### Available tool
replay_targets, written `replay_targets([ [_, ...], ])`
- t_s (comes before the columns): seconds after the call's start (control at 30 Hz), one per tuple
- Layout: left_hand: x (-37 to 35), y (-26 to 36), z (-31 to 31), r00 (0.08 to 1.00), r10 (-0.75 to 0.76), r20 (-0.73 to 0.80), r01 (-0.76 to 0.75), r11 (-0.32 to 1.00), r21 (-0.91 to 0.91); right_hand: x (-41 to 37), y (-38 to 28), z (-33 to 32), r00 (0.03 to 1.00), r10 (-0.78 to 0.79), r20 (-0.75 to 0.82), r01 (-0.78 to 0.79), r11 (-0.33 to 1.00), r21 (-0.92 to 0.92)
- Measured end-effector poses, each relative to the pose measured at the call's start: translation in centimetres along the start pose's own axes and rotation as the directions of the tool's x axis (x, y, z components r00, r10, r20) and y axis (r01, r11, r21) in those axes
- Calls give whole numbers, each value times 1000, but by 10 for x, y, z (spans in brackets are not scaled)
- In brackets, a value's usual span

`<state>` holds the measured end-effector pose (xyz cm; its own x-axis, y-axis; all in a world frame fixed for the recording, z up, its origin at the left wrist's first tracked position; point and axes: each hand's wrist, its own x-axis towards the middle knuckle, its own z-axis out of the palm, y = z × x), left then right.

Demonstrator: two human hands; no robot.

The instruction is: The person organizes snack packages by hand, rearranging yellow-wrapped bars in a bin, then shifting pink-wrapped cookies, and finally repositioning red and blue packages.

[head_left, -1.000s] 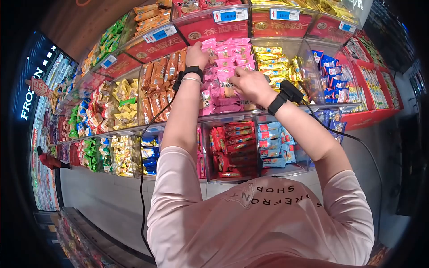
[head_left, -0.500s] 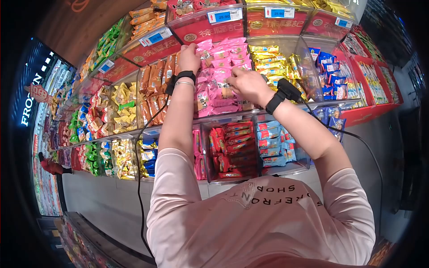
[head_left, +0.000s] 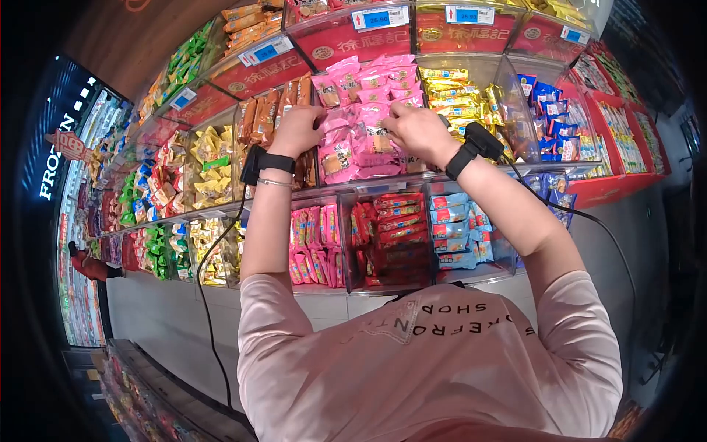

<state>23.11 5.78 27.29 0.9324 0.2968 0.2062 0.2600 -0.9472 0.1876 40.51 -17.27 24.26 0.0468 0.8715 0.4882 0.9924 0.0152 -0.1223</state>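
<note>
Pink snack packets (head_left: 357, 140) lie in rows in a clear-walled bin in front of me. My left hand (head_left: 300, 131) is at the bin's left side, its fingers bent against the packets' edge beside the brown packets (head_left: 264, 118). On the right side, my right hand (head_left: 418, 131) has thumb and fingers curled at a pink packet, near the yellow packets (head_left: 451, 99). The fingertips of both hands are partly hidden, so a firm hold cannot be made out. Each wrist wears a black strap with a cabled device.
Lower bins hold small pink packets (head_left: 315, 243), red packets (head_left: 398, 221) and light blue packets (head_left: 451, 228). Blue packets (head_left: 560, 121) stand right, yellow triangular packets (head_left: 211, 158) left. Price tags (head_left: 380, 18) line the upper bin edge. Black cables (head_left: 210, 317) hang beside both arms.
My left hand has come down from the top of the pink packets' left side to its middle. My right hand stays at the right side. The view has shifted slightly.
</note>
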Motion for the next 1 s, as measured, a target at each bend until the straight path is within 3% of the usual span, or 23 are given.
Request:
replay_targets([
  [0.13, -4, 4, 10, 991, 61, -121, -53, 996, 66, 2, -2, -3, 1000, -5, 7, 5, 1000, -16],
  [0.2, -8, 6, 15, 979, 98, -179, -108, 993, -50, 1, -4, -5, 999, 30, 24, -30, 1000, -3],
  [0.27, -9, 10, 12, 983, 91, -158, -91, 996, 9, 1, -3, -5, 1000, 25, 12, -25, 1000, -1],
  [0.33, -5, 5, 16, 960, 155, -233, -123, 982, 145, 1, -3, -3, 1000, 18, 0, -18, 1000, 4],
  [0.47, 0, 10, 17, 942, 124, -310, -99, 990, 96, 1, -2, -2, 1000, 13, 2, -13, 1000, -6],
  [0.57, 11, 13, 12, 820, 93, -565, -47, 994, 95, 1, -1, 1, 1000, 8, -5, -8, 1000, -10],
  [0.67, 27, 16, -4, 833, 123, -539, -104, 992, 66, 1, -1, -2, 1000, 12, -9, -12, 1000, -2],
  [0.73, 42, 9, 3, 880, 77, -468, -66, 997, 41, 1, -4, -3, 1000, 9, 5, -9, 1000, 10],
  [0.8, 60, 0, 20, 955, 36, -295, -23, 999, 48, 2, -4, -5, 999, 24, 24, -25, 1000, 8],
  [0.83, 64, 9, 18, 987, -81, -137, 93, 992, 83, 2, -4, -4, 999, 30, 30, -30, 1000, 5],
  [0.87, 67, 14, 22, 986, -81, -142, 93, 992, 83, 3, -3, -3, 999, 27, 29, -27, 1000, 1],
  [0.93, 71, 19, 36, 885, -301, -356, 311, 950, -30, 1, -1, -2, 1000, -1, 6, 1, 1000, -24],
  [1.0, 73, 12, 46, 859, -306, -410, 294, 951, -95, 1, -2, -4, 1000, 14, 9, -14, 1000, -17],
])
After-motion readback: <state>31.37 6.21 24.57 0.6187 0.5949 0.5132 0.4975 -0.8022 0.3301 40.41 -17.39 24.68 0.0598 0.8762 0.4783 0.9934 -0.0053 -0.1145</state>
